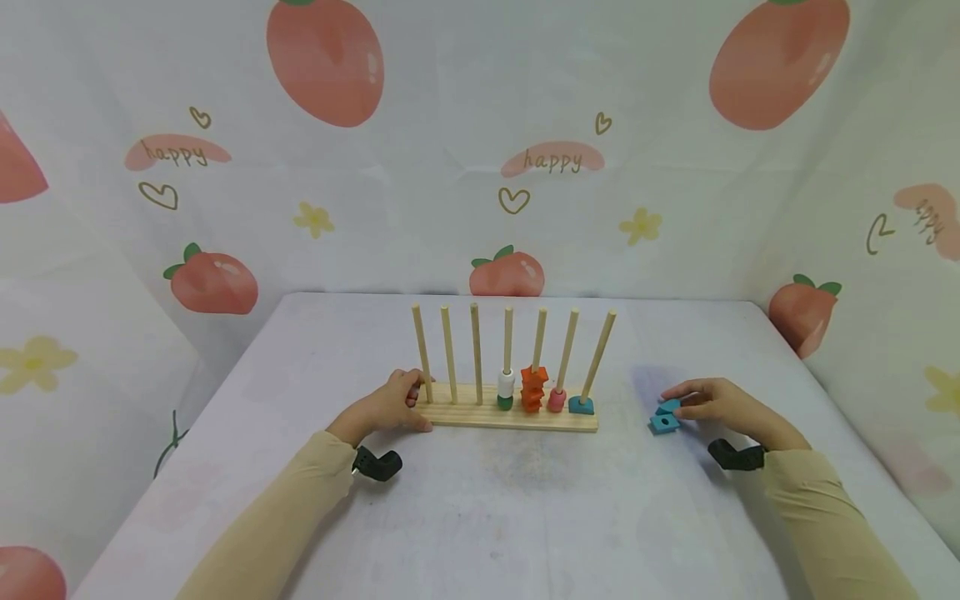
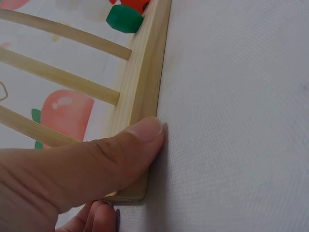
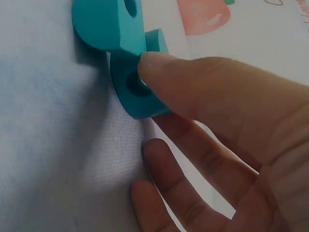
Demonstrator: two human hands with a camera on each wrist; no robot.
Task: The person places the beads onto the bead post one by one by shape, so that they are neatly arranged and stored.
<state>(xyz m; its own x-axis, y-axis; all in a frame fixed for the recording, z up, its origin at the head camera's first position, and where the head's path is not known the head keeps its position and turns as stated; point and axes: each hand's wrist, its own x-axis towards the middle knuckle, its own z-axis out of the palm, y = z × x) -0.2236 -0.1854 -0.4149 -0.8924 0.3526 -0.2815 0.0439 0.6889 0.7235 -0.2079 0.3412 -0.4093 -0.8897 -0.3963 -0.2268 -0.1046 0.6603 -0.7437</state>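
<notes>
My left hand grips the left end of a wooden peg stand, thumb along its front edge and fingers at the end. Several upright pegs rise from the base; the three leftmost are bare. White and green beads, orange star-like beads, a pink bead and a teal block sit on the other four. Off to the right, my right hand pinches a teal block with a hole between thumb and index finger. Another teal block lies right against it.
A pale cloth covers the table. Behind and beside it hangs a fruit-printed curtain. A dark green cord shows by the table's left edge. Black wrist mounts are on both wrists.
</notes>
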